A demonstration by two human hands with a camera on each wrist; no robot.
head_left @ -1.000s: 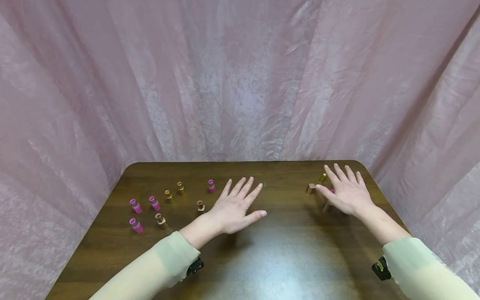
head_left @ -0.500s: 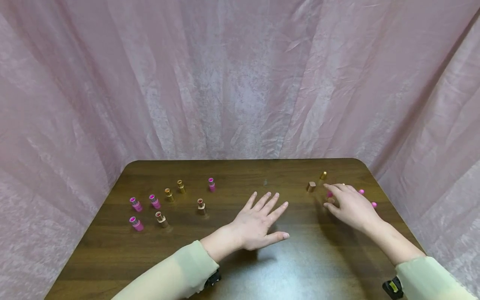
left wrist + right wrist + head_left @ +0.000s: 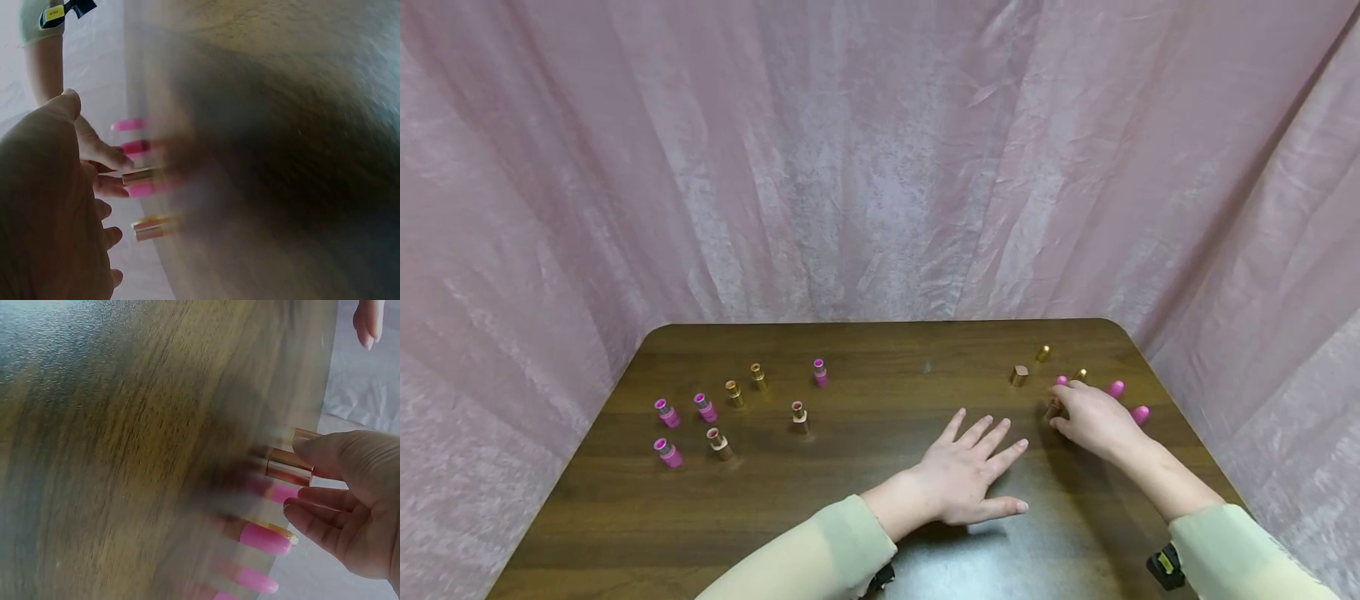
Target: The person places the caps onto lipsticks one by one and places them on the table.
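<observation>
Hanging behind everything, a pink curtain takes up most of the head view. Below it spreads the brown surface, rounded at its far corners. Two pale sleeves with green cuffs reach in over it, each with a black strap at the wrist. The left hand hovers palm down over the middle, its fingers spread well apart and nothing in them. The right hand is low at the right side, its fingers bent round a copper cap, thumb on one side and the rest on the other; how hard they press, I cannot tell.

Smaller again, eight open-mouthed tubes stand at the left: four pink tubes, two gold tubes and two copper tubes. The caps stand closer together at the right: pink caps, gold caps and a second copper cap.

Judging by the pose, the step in hand is taking up that one copper cap. The next move seems to call for a sure pinch, then a straight lift that misses the pink cap near it.
</observation>
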